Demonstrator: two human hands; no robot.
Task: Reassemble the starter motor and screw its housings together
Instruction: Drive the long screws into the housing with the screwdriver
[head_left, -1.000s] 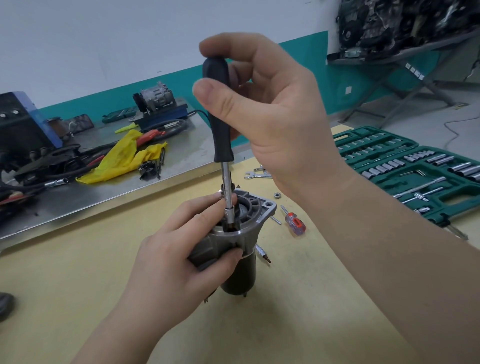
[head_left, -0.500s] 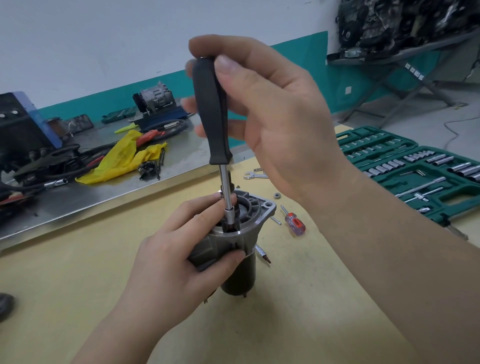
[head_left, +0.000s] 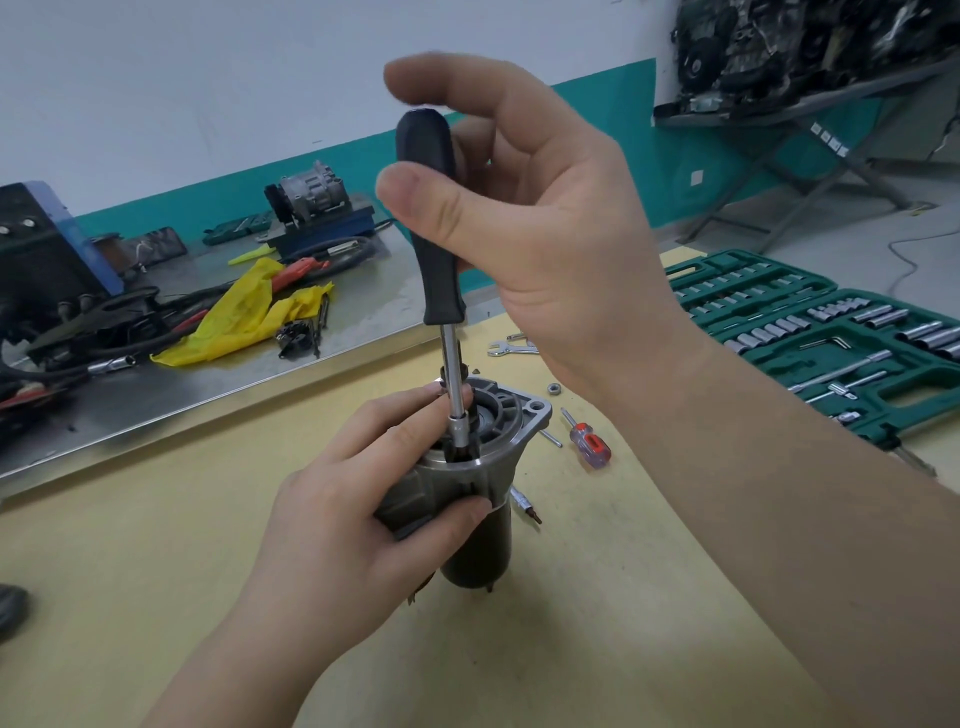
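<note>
The starter motor (head_left: 483, 540) stands upright on the yellow table (head_left: 597, 623), its silver front housing (head_left: 514, 421) on top and the dark cylindrical body below. My left hand (head_left: 358, 514) wraps around the housing from the left, fingertips at its rim. A nut driver with a black handle (head_left: 434, 228) and steel shaft stands nearly upright, its socket tip down inside the housing. My right hand (head_left: 540, 234) holds the handle between thumb and fingers, index finger lifted and blurred above the handle's top.
A small red-handled screwdriver (head_left: 589, 444), a loose bit (head_left: 524, 503), a nut (head_left: 554, 387) and a spanner (head_left: 511, 347) lie just right of the motor. An open green socket set (head_left: 841, 338) fills the right side. A metal bench (head_left: 208, 384) with yellow rag, cables and parts runs behind.
My right hand's fingers have shifted around the driver handle, as in twisting it; the thumb is back in front of the handle. The motor and left hand stay put.
</note>
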